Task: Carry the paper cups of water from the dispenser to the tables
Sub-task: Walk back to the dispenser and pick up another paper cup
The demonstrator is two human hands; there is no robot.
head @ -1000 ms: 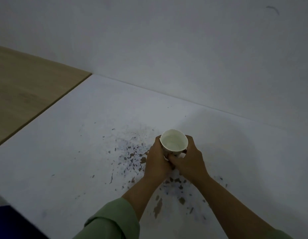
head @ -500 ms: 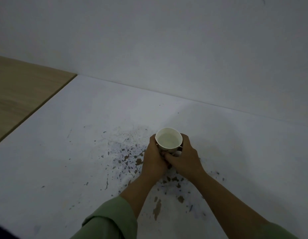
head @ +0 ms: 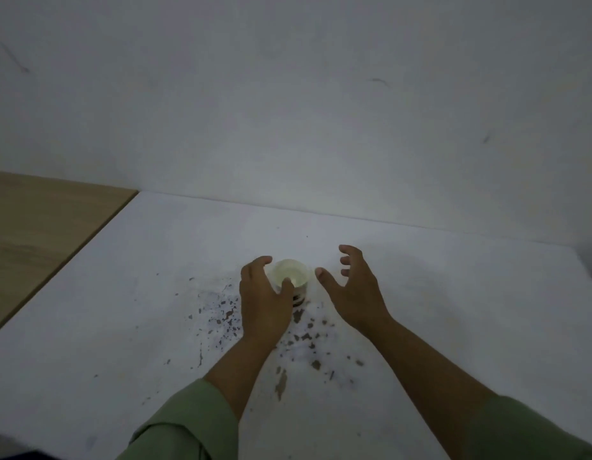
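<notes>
- Two bare hands reach over a white table (head: 420, 293), one paper cup between them, each forearm coming out of a green sleeve (head: 185, 426).
- Far left of the fingers, a wooden tabletop (head: 39, 234) butts against the white table's left edge.
- Left of the left hand's knuckles and running back under both wrists, the white surface is chipped, with brown flecks (head: 221, 310) showing through the paint.
- The left hand (head: 264, 303) is curled loosely around the left side of the cup; its thumb lies across the near rim and its forefinger bends round the far left side. Whether the fingers press the wall or merely rest beside it cannot be told.
- The paper cup (head: 293, 275) stands upright on the white table, just right of the left fingers and left of the right thumb tip. It holds water nearly to the rim, and a dark print shows low on its near side.
- The right hand (head: 354, 290) is spread wide and holds nothing; its thumb tip is near the cup's right rim but apart from it, the fingers arched further right.
- Beyond the fingertips, the table's far edge meets a plain white wall (head: 288, 111).
</notes>
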